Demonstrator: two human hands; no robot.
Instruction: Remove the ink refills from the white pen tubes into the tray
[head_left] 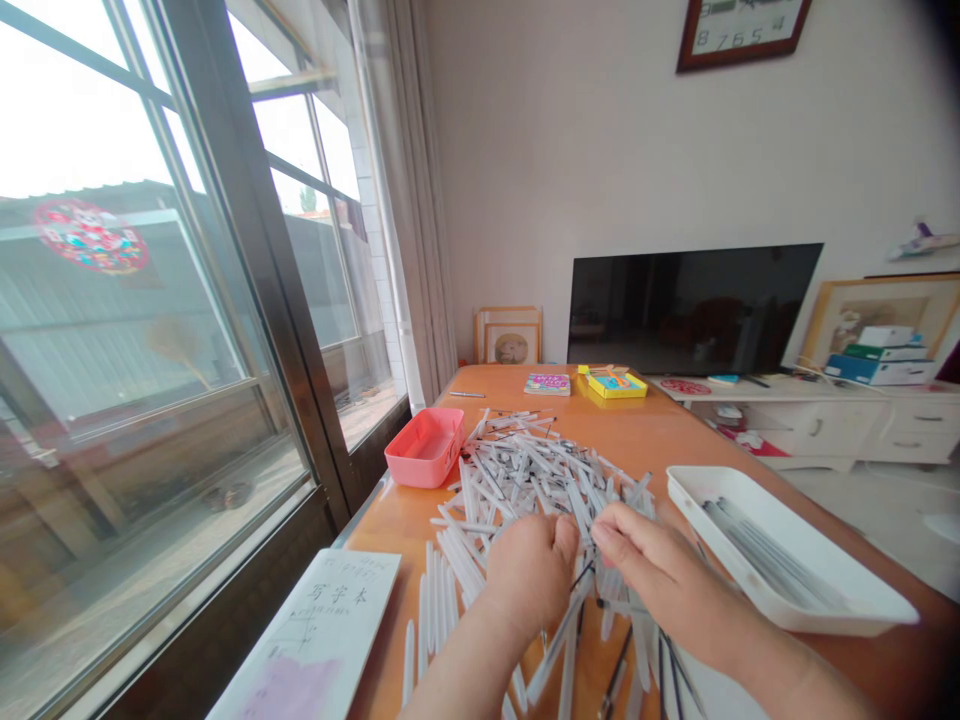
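A big heap of white pen barrels (525, 480) and thin black refills covers the orange table (645, 435). My left hand (531, 570) is curled closed over the near side of the heap, gripping a white barrel that slants down toward me. My right hand (649, 565) is close beside it, fingers pinched together on a thin black refill (581, 575) at the barrel's end. Both hands meet above the pile's front edge.
A pink tray (426, 447) stands left of the heap. A white tray (780, 550) holding several dark refills lies at the right. A white exercise book (315, 640) is at the near left corner. Boxes (611, 382), a television (690, 310) and a window lie beyond.
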